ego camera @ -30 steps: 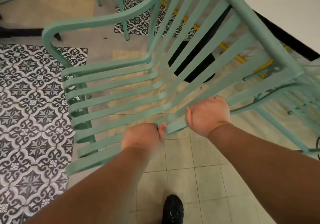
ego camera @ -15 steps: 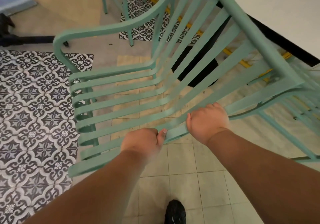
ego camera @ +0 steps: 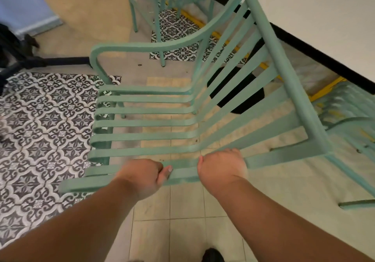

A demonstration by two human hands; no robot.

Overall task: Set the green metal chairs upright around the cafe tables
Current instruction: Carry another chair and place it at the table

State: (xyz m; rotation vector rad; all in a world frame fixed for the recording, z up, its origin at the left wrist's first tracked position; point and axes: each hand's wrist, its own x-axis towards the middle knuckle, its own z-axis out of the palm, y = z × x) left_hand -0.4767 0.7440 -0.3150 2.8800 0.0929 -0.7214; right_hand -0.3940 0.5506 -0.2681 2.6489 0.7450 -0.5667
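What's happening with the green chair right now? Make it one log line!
left hand: grips nearest slat | right hand: grips same slat | green slatted metal chair: tilted, not upright

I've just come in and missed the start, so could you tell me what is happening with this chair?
A person grips the nearest slat of a green metal chair, left hand and right hand side by side. Its back lies toward the white table. Whether its legs all rest on the floor cannot be told.
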